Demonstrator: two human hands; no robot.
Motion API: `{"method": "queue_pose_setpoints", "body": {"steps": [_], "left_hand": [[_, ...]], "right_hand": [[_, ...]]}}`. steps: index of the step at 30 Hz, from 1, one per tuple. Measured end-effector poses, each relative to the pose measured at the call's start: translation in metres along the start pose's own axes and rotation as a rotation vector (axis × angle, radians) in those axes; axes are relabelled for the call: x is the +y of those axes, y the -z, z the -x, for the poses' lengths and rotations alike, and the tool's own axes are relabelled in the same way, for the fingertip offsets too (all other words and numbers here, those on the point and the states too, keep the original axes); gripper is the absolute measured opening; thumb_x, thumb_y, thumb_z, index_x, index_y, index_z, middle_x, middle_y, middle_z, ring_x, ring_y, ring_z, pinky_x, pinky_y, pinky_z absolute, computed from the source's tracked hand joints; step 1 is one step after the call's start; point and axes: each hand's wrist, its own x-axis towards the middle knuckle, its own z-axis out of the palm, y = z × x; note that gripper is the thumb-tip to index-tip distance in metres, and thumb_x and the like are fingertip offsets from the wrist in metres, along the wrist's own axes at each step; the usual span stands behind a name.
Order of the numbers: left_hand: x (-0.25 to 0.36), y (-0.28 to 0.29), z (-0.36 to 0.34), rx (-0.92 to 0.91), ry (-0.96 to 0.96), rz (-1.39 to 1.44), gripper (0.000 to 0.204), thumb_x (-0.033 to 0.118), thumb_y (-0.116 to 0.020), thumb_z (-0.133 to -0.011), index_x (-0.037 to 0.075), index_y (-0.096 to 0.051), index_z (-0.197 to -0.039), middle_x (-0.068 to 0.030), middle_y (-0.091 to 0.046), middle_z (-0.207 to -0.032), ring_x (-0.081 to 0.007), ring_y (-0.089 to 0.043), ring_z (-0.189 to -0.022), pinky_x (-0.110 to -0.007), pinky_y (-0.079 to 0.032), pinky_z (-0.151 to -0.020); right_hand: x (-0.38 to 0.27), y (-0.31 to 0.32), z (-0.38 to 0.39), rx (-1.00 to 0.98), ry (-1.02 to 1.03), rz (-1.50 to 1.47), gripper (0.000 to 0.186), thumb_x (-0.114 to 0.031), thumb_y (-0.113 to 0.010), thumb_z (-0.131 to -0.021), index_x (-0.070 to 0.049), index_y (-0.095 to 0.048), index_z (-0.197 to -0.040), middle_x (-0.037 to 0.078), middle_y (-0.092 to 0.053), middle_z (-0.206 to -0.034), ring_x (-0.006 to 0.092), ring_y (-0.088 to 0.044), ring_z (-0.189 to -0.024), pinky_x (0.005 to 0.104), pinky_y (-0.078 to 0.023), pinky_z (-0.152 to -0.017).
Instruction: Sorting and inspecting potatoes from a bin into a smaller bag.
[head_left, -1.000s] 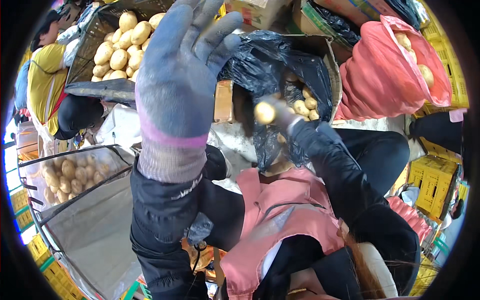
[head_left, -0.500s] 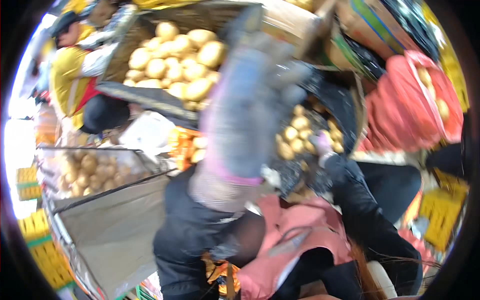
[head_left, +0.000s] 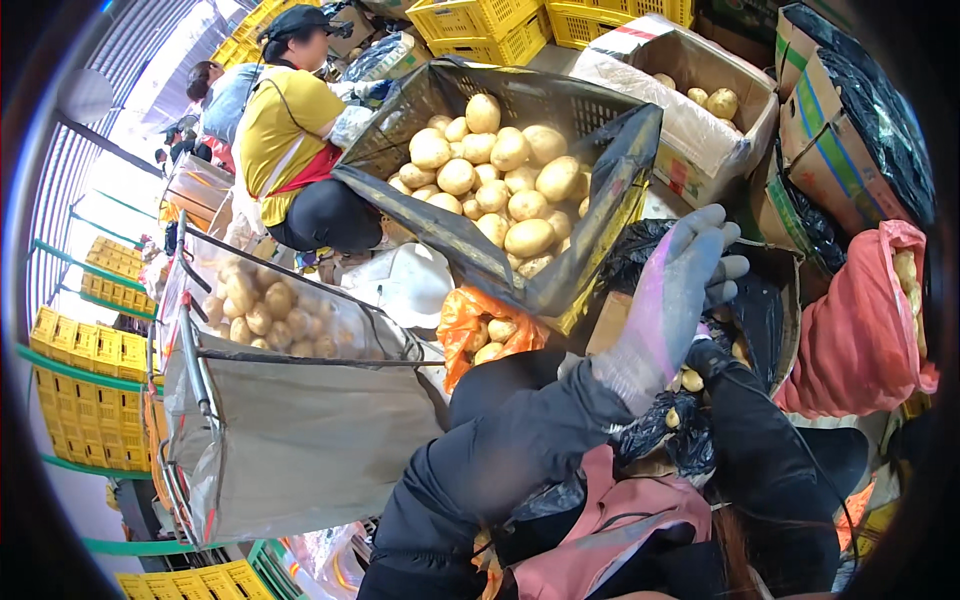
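My left hand (head_left: 668,300), in a grey and pink-purple work glove, is raised in front of the black-lined cardboard box (head_left: 790,335). Its fingers stretch up and to the right, a few partly bent, and nothing shows in them. Behind it, my right hand (head_left: 704,332) reaches into that box. Only a purple sliver of its glove shows, so its fingers are hidden. A few small potatoes (head_left: 691,380) lie beside it, with black plastic (head_left: 690,440) below. Past my left hand stands a large lined yellow crate (head_left: 605,215) piled with large potatoes (head_left: 490,180).
A wire-framed grey bin (head_left: 300,440) of potatoes stands left, near an orange mesh bag (head_left: 460,325). At right sits a red sack (head_left: 850,320) of potatoes; beyond is an open carton (head_left: 690,160). A person in a yellow top (head_left: 285,120) works at the crate's far left.
The view has swung left, showing more bins and yellow crates. My left hand, blurred near the large crate before, now sits in front of the lined box and covers most of my right hand.
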Motion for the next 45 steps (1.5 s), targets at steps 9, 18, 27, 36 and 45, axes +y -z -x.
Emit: {"method": "queue_pose_setpoints", "body": {"steps": [9,18,27,36,45], "left_hand": [[-0.039,0.002,-0.021,-0.084,-0.060,-0.632,0.055,0.031,-0.062,-0.102,0.003,-0.046,-0.147,-0.0174,-0.059,-0.141,-0.0264,-0.062,-0.120,-0.037,-0.049,-0.104],[-0.081,-0.029,0.004,-0.297,-0.139,-0.999,0.096,0.031,-0.092,-0.079,0.001,-0.039,-0.152,-0.0163,-0.055,-0.141,-0.0240,-0.053,-0.132,-0.037,-0.045,-0.111],[-0.079,-0.049,0.006,-0.224,-0.035,-0.659,0.044,0.040,-0.062,-0.105,0.003,-0.068,-0.129,-0.0053,-0.070,-0.118,-0.0116,-0.065,-0.105,-0.027,-0.053,-0.095],[-0.081,-0.048,-0.001,-0.408,-0.108,-0.872,0.066,0.041,-0.067,-0.101,0.003,-0.046,-0.151,-0.0072,-0.058,-0.139,-0.0136,-0.058,-0.120,-0.025,-0.056,-0.086],[-0.073,-0.048,-0.002,-0.256,0.187,-0.538,0.069,0.045,-0.066,-0.102,0.004,-0.043,-0.152,-0.0081,-0.058,-0.136,-0.0163,-0.061,-0.117,-0.030,-0.056,-0.091]], "right_hand": [[0.008,0.120,0.125,-0.333,0.326,-1.100,0.084,-0.030,-0.089,-0.081,-0.002,-0.046,-0.147,0.013,-0.067,-0.132,0.0245,-0.064,-0.120,0.0397,-0.050,-0.106],[-0.014,0.239,0.274,0.047,0.656,-1.385,0.072,-0.025,-0.079,-0.090,-0.003,-0.046,-0.150,0.010,-0.059,-0.141,0.0192,-0.058,-0.128,0.0358,-0.045,-0.111],[-0.015,0.255,0.312,0.048,0.591,-1.499,0.087,-0.015,-0.084,-0.085,-0.006,-0.038,-0.157,0.009,-0.051,-0.150,0.0202,-0.050,-0.138,0.0370,-0.039,-0.117],[-0.006,0.246,0.305,0.411,0.609,-1.082,0.088,-0.011,-0.082,-0.080,-0.005,-0.040,-0.157,0.013,-0.052,-0.150,0.0221,-0.052,-0.137,0.0371,-0.041,-0.115],[0.000,0.269,0.315,0.672,0.620,-0.593,0.077,-0.012,-0.079,-0.085,-0.004,-0.045,-0.153,0.011,-0.057,-0.143,0.0201,-0.054,-0.133,0.0379,-0.045,-0.111]]}}
